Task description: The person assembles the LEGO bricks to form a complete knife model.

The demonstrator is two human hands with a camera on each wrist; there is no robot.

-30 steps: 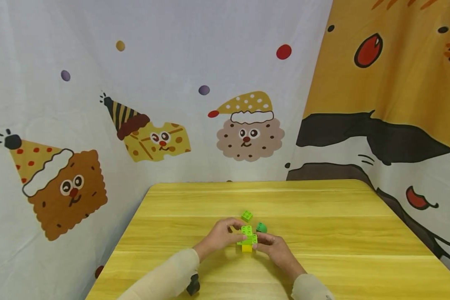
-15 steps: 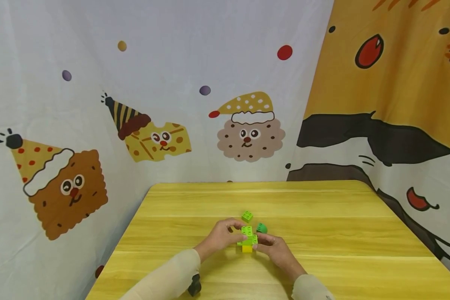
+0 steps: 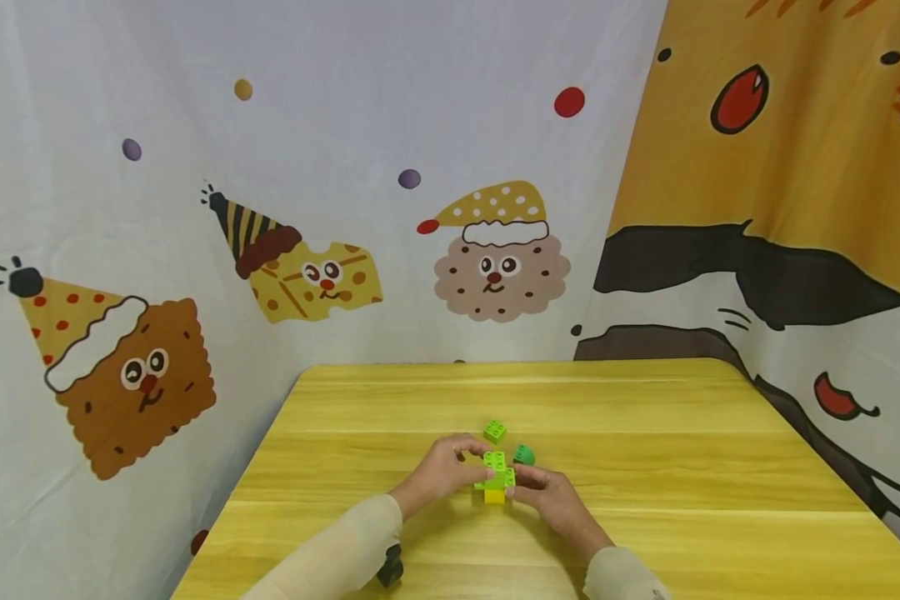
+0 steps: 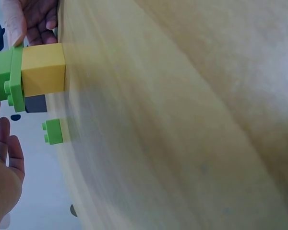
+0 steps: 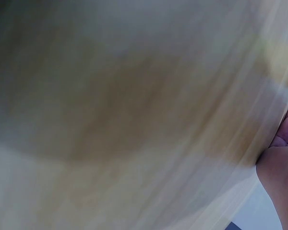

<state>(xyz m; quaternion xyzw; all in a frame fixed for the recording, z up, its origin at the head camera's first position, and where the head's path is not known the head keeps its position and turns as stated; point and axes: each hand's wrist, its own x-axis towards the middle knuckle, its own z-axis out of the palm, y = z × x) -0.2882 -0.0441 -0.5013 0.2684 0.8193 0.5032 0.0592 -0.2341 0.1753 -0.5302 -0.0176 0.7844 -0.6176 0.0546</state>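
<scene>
A small stack of toy building blocks stands on the table between both hands in the head view. Its base is a yellow block (image 3: pixel 494 496), with a light green plate (image 3: pixel 509 477) jutting out above it and a light green block (image 3: pixel 494 461) on top. My left hand (image 3: pixel 442 468) pinches the top green block between thumb and fingers. From the other side, my right hand (image 3: pixel 553 500) grips the plate's end by thumb and forefinger. The left wrist view shows the yellow block (image 4: pixel 43 69) sideways; the right wrist view catches only part of the right hand (image 5: pixel 281 160).
Behind the stack lie a loose light green block (image 3: pixel 494 431) and a dark green rounded block (image 3: pixel 524 454). The wood-grain table (image 3: pixel 645 433) reaches back to a cartoon-printed curtain (image 3: pixel 390 108). A black object (image 3: pixel 391 567) shows beneath the left sleeve.
</scene>
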